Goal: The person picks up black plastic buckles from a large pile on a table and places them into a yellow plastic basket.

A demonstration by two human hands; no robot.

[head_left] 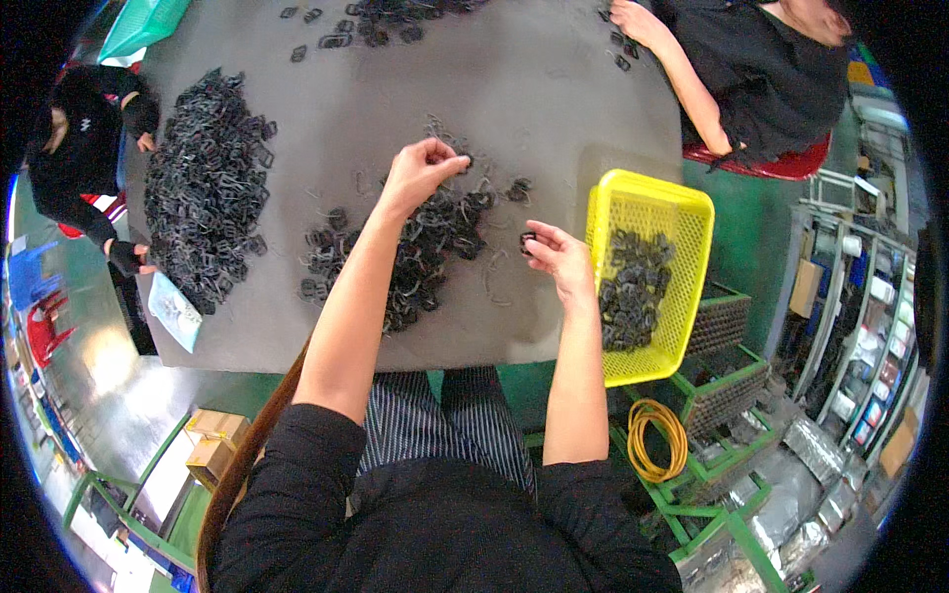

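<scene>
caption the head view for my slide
Left hand and right hand each hold a black part above the table, yellow basket at right.

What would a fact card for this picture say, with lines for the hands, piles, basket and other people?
Left hand: pinches a small black piece
Right hand: holds another black piece
Middle pile: loose black pieces on the grey table, partly behind the left forearm
Yellow basket: beside the right hand, black pieces inside
Other people: one at left beside a large pile; one at upper right
</scene>
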